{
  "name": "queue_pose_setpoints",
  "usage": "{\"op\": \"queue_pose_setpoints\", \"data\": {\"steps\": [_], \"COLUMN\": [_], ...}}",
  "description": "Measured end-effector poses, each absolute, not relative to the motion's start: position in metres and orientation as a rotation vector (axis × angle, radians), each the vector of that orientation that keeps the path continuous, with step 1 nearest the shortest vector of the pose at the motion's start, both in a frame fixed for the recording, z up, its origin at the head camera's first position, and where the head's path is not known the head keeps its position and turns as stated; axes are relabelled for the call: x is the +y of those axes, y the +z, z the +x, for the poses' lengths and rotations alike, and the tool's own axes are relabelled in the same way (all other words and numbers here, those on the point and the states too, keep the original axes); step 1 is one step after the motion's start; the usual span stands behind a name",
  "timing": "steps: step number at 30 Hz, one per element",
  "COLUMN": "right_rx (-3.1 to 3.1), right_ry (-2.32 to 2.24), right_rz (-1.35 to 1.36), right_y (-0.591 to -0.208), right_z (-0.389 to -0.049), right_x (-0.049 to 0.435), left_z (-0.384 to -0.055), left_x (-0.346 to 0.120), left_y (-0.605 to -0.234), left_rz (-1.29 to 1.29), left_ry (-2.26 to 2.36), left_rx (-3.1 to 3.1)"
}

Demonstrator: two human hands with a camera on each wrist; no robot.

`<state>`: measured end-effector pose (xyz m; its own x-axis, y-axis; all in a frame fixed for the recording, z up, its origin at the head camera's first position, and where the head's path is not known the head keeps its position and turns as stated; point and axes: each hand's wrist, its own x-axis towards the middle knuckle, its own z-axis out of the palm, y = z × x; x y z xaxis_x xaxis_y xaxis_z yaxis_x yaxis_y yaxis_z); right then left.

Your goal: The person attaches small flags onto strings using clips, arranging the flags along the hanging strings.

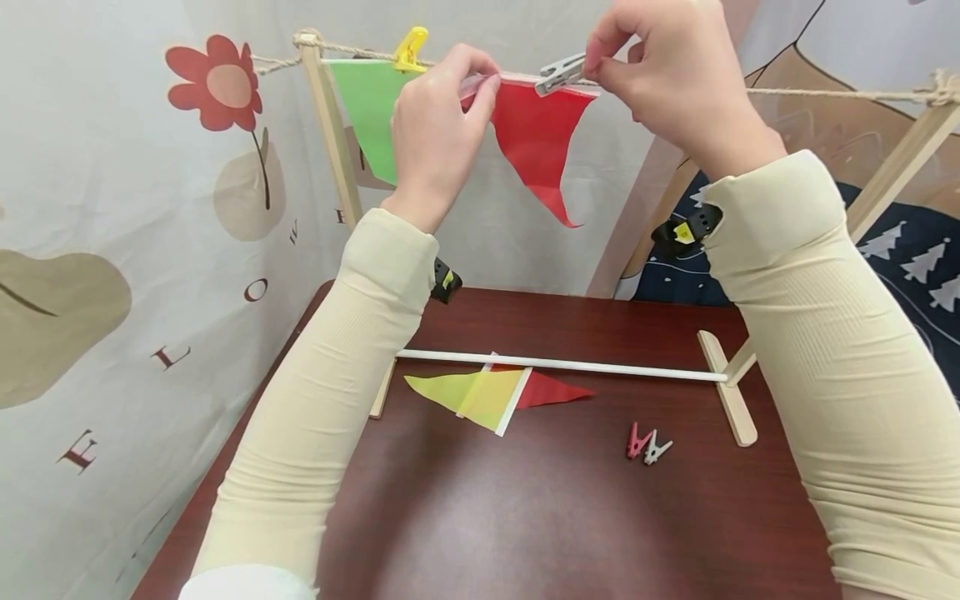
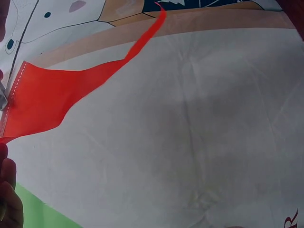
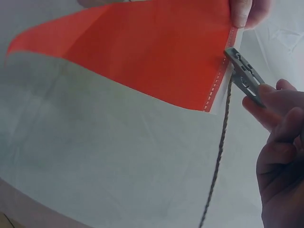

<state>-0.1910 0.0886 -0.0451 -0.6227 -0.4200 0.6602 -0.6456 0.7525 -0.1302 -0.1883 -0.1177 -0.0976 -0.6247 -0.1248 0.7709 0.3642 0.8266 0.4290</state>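
A red pennant [image 1: 536, 125] hangs at a twine line [image 1: 832, 94], its white-edged top along the cord. My left hand [image 1: 442, 125] pinches the pennant's upper left corner between thumb and fingers. With thumb and fingertips, my right hand [image 1: 667, 79] grips a grey clothespin [image 1: 561, 73] by its handle end. In the right wrist view the clothespin's [image 3: 244, 76] tip lies over the pennant's stitched top edge, close to the twine. To the left, a green pennant [image 1: 367, 108] hangs from the line under a yellow clothespin [image 1: 410, 50], partly behind my left hand.
Wooden posts [image 1: 330, 125] hold the twine at both ends, and a white rod [image 1: 600, 367] joins them low down. On the brown table [image 1: 555, 517] lie a yellow pennant [image 1: 491, 396], a red pennant [image 1: 551, 390], a pink clothespin [image 1: 637, 440] and a white clothespin [image 1: 657, 448].
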Motion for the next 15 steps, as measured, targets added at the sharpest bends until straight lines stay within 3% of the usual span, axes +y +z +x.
{"op": "queue_pose_setpoints", "data": {"steps": [15], "right_rx": [-2.326], "right_ry": [0.24], "right_rz": [0.93], "right_y": [-0.039], "right_z": [-0.186], "right_x": [0.073], "left_z": [-0.189], "left_x": [-0.122], "left_y": [-0.103], "left_rz": [-0.188], "left_ry": [-0.675], "left_rx": [-2.163]}}
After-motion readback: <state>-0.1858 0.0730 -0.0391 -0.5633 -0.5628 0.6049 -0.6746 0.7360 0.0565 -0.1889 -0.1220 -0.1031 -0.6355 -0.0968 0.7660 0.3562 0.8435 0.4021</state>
